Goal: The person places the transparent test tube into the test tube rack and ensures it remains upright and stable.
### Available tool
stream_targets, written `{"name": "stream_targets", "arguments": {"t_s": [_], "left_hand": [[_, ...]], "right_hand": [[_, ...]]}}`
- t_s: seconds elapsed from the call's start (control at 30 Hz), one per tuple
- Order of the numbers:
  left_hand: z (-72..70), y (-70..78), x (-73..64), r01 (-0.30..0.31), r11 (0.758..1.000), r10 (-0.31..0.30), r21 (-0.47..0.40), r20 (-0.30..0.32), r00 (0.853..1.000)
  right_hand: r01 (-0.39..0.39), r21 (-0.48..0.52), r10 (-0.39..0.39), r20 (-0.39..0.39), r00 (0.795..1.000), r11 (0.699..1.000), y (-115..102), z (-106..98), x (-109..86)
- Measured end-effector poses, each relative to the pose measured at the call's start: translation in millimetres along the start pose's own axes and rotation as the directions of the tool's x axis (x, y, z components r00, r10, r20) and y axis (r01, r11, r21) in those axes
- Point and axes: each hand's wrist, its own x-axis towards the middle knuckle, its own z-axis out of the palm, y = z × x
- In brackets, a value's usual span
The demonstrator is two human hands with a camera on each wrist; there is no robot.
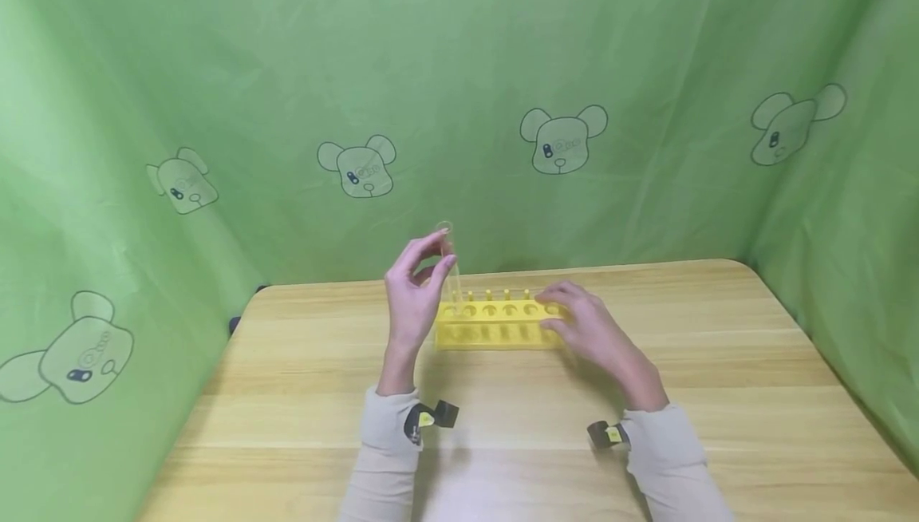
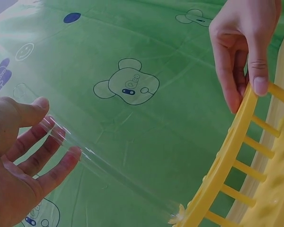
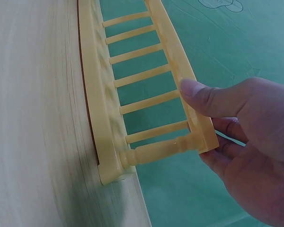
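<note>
A clear test tube point(image 1: 453, 274) stands nearly upright, its lower end at the left end of a yellow test tube rack point(image 1: 495, 336). My left hand point(image 1: 418, 298) pinches the tube near its top between thumb and fingers. In the left wrist view the transparent tube point(image 2: 109, 168) slants down to the rack's top bar point(image 2: 222, 156); whether its tip is inside a hole cannot be told. With thumb and fingers, my right hand point(image 1: 585, 322) grips the right end of the rack's upper plate. The right wrist view shows that thumb on the plate point(image 3: 173, 52) and the fingers behind it.
The rack stands on a light wooden table point(image 1: 301, 426), toward its back edge. Green cloth point(image 1: 459, 67) printed with mouse heads hangs behind and at both sides. A small black camera point(image 1: 446, 413) sits on the left wrist and another camera point(image 1: 598, 434) on the right.
</note>
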Motion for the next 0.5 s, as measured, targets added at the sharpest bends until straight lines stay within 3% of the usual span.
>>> {"name": "stream_targets", "arguments": {"t_s": [0.5], "left_hand": [[10.0,10.9,-0.4,0.018,1.0,-0.018,0.018,-0.003,1.0]], "right_hand": [[0.026,-0.009,-0.026,-0.015,1.0,1.0,3.0,1.9,1.4]]}}
